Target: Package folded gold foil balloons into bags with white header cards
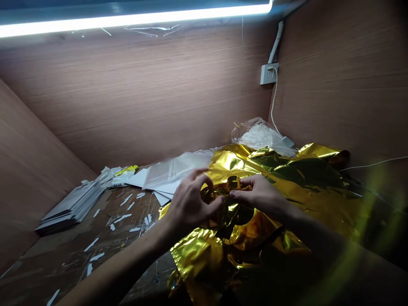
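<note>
Shiny gold foil point(197, 250) lies crumpled in front of me and spreads back and to the right over the tabletop. My right hand point(263, 195) pinches a small curled piece of the foil between thumb and forefinger. Close by on the left, my left hand point(193, 197) is curved with its thumb and forefinger apart, its tips beside the same bunched foil. Whether those tips touch the foil, I cannot tell. The foil beneath both hands is dark and folded, and its lower edges fall into shadow.
White sheets point(175, 168) and a stack of flat white pieces point(70, 208) lie left. Small white strips point(123, 218) litter the brown tabletop point(117, 242). A clear bag of white sticks point(263, 136) stands behind. A power socket point(269, 73) with a cord hangs in the corner.
</note>
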{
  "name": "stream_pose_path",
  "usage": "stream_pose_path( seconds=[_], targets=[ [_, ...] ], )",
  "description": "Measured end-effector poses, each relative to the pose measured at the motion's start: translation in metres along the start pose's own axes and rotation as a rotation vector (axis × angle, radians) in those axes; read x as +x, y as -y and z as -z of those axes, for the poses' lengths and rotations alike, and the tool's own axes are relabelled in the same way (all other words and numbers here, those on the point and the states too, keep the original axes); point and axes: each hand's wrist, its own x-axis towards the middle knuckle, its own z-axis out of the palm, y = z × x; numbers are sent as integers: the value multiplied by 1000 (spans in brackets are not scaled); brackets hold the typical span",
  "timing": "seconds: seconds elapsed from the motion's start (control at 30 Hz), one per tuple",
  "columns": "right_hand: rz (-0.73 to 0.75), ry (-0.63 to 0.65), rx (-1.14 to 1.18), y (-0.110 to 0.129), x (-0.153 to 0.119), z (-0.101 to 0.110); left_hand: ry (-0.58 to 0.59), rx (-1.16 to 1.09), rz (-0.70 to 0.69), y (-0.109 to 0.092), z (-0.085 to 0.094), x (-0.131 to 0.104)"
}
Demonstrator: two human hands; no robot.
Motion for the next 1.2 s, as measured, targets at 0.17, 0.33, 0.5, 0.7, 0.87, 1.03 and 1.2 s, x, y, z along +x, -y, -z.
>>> stream_pose_path(
  seconds=[0.17, 0.33, 0.5, 0.7, 0.87, 1.03, 1.2],
  targets=[
    [-157, -49, 216, -17, 16, 8, -168, 261, -346, -5, -24, -49],
    [-258, -15, 323, -14, 21, 10, -203, 438, -489, 26, -30, -61],
    [-285, 0, 408, -5, 15, 12, -272, 201, -712, 36, -15, -47],
    [-256, 7, 466, -2, 12, 15, -168, -464, -31, 35, -4, -32],
    [-193, 95, 420, 0, 13, 14, 86, -766, -124, 39, 10, -13],
    [-64, 114, 320, 4, 18, 26, 402, -1040, 40, 35, 21, -15],
    [11, 43, 249, 9, 17, 32, 370, -1203, 191, 51, 30, -22]
  ],
)
